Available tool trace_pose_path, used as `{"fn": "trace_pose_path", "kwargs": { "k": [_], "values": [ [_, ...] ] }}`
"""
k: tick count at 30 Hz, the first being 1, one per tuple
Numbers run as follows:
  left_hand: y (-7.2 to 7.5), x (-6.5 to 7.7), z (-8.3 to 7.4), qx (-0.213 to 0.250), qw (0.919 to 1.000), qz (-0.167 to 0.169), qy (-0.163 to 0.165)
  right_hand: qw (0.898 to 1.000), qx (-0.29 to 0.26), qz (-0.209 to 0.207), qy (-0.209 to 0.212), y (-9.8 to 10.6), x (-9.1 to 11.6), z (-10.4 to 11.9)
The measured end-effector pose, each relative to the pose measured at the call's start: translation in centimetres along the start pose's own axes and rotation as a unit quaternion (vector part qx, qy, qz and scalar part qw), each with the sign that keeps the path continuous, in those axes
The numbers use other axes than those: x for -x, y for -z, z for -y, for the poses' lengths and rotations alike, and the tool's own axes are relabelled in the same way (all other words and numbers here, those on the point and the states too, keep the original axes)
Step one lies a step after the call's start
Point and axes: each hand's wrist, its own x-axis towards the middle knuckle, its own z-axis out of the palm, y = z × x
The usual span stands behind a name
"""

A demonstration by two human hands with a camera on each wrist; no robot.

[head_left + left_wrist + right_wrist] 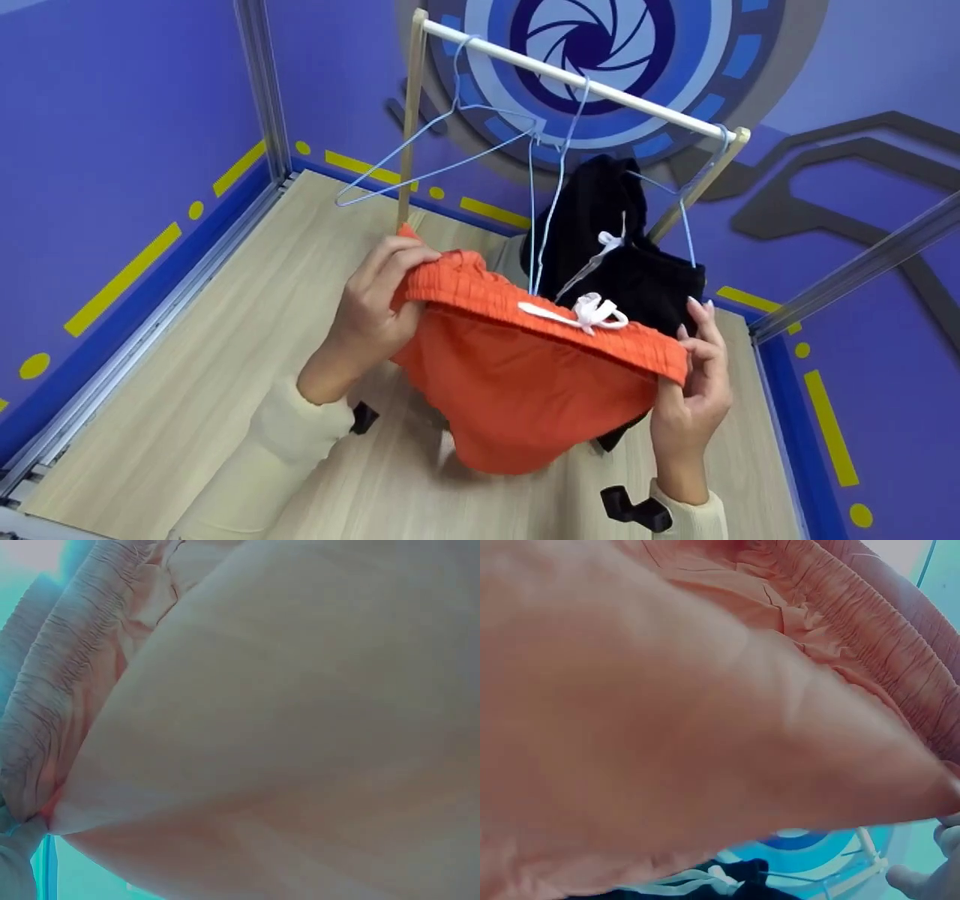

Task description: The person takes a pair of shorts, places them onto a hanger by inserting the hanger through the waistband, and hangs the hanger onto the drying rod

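here, the left hand (375, 300) pinches one end of the waistband (487, 294) of the orange shorts (525, 397), which hang over the tabletop (390, 480); the right hand (697, 382), its grip clamped on the other end, should match that pull for an even spread.

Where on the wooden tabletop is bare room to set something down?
Bare tabletop: a patch between the left wall and left sleeve; another between it and the right sleeve, nearer than the orange garment; a narrow strip between the right hand and right wall. Crowded: around the rack, where hangers, black garment and orange garment overlap in view.
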Motion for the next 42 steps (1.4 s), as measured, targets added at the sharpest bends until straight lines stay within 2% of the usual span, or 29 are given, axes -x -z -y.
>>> {"fn": "trace_pose_path", "kwargs": {
  "k": [6, 12, 21, 25, 32, 36, 40, 42],
  "values": [
    [-0.3, 0.8, 0.2, -0.006, 0.9993, 0.027, 0.026, 1.0, 0.016, 0.011, -0.016, 0.0, -0.1, -0.9],
    [-0.7, 2.1, 0.7, -0.006, 0.996, 0.059, 0.067, 0.998, 0.046, 0.034, -0.04, 0.1, 0.0, -2.0],
    [-1.6, 4.1, 1.8, -0.006, 0.9894, 0.072, 0.126, 0.987, 0.095, 0.076, -0.103, 0.2, 1.1, -4.2],
    [-1.7, 4.8, 2.3, -0.012, 0.9843, 0.091, 0.15, 0.98, 0.113, 0.108, -0.12, 0.3, 1.7, -4.9],
    [-1.6, 5.8, 2.9, 0.007, 0.9769, 0.115, 0.18, 0.959, 0.125, 0.184, -0.175, 0.3, 2.4, -5.7],
    [-1.8, 6.3, 3.1, 0.016, 0.9707, 0.144, 0.192, 0.954, 0.133, 0.195, -0.186, 0.2, 2.8, -5.9],
    [-1.9, 6.6, 3.1, 0.036, 0.9583, 0.188, 0.213, 0.952, 0.137, 0.198, -0.189, 0.1, 3.1, -5.9],
    [-2.0, 6.8, 3.1, 0.04, 0.9549, 0.204, 0.212, 0.952, 0.136, 0.199, -0.191, 0.1, 3.2, -5.8]
  ]
}}
